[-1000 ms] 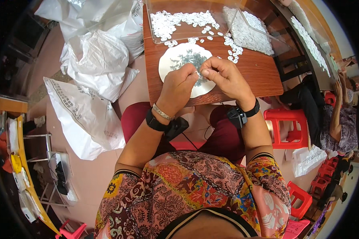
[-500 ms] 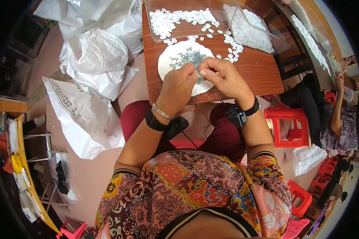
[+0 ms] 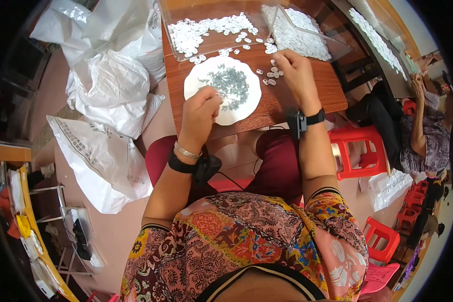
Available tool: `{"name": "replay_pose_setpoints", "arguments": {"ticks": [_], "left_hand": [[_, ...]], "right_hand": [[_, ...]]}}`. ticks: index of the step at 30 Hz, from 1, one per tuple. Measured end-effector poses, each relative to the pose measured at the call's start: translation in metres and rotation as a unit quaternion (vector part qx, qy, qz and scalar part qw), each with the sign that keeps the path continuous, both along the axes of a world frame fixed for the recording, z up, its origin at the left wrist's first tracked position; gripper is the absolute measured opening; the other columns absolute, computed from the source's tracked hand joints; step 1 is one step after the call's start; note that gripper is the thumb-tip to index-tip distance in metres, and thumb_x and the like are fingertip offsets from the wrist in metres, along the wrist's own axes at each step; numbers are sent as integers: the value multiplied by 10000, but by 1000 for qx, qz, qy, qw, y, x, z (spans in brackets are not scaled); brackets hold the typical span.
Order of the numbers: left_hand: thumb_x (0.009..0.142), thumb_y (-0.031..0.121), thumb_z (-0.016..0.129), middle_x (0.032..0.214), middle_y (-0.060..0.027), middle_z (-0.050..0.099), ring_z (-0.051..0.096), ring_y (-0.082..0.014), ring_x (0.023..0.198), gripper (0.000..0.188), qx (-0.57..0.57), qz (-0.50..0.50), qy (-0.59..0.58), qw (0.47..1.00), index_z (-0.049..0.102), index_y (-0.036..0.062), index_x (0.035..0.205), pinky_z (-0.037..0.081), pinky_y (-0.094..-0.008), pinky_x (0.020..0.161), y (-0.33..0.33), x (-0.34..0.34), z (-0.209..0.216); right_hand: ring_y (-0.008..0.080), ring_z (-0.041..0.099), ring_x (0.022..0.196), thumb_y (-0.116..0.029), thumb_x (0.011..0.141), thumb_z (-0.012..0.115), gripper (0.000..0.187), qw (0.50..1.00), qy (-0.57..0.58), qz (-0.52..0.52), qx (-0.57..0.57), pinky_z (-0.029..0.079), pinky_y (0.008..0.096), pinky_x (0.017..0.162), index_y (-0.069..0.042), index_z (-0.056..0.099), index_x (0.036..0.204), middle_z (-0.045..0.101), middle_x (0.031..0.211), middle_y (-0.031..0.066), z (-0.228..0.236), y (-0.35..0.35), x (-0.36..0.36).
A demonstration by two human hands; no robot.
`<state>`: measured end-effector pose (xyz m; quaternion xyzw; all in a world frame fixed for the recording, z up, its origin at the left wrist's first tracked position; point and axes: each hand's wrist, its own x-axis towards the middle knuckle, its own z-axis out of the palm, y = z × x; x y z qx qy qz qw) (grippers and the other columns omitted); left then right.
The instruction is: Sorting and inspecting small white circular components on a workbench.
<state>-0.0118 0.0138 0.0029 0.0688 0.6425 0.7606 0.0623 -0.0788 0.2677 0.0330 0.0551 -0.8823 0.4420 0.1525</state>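
White and round, the plate (image 3: 206, 83) lies flat near the front edge of the small wooden table (image 3: 307, 95), with a heap of small grey metal pieces (image 3: 231, 84) across its middle; the heap's long axis runs from the plate's near side toward its far side, and which way any single piece points is too small to tell. The left hand (image 3: 200, 111) rests on the plate's near-left rim, fingers curled narrow toward the heap; whether it pinches a piece cannot be told. The right hand (image 3: 296, 68) lies to the right of the plate, fingers bent down onto a few loose white buttons (image 3: 272, 75) on the wood, its grasp hidden. Beyond the plate stand two clear trays (image 3: 211, 48) strewn with more white buttons. Left of the plate, off the table, white plastic sacks (image 3: 105, 95) slump on a pinkish floor. Far right of the plate stand red plastic stools (image 3: 355, 148), and another person (image 3: 428, 136) sits at a neighbouring table.
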Motion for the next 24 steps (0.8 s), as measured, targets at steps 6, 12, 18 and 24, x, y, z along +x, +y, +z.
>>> {"name": "replay_pose_setpoints", "arguments": {"ticks": [6, 12, 18, 24], "left_hand": [[862, 139, 502, 580, 14, 469, 401, -62, 502, 173, 24, 12, -40, 999, 533, 43, 721, 310, -203, 462, -10, 3, 5], [870, 143, 498, 580, 16, 473, 406, -59, 508, 179, 26, 6, -53, 998, 534, 42, 727, 319, -198, 469, -7, 5, 6], [864, 157, 504, 578, 16, 474, 413, -61, 509, 183, 28, 2, -53, 998, 537, 40, 728, 316, -199, 471, -6, 7, 7], [859, 168, 510, 589, 15, 485, 415, -60, 508, 182, 18, -1, -54, 998, 545, 43, 731, 322, -198, 475, -6, 8, 6]], "right_hand": [[310, 633, 782, -258, 779, 630, 232, 980, -46, -55, 185, 478, 382, 698, -66, 691, 895, 661, 817, 159, -32, 44, -24], [282, 636, 731, -212, 760, 674, 234, 970, -62, -39, 233, 480, 368, 672, -42, 679, 921, 660, 788, 154, -42, 27, -30], [326, 631, 803, -273, 773, 648, 261, 945, -57, -47, 318, 486, 407, 713, -76, 690, 940, 659, 835, 168, -38, 16, -30], [328, 637, 825, -225, 767, 591, 197, 924, -32, -66, 375, 491, 428, 753, -80, 699, 846, 665, 838, 163, -31, 0, -28]]}}
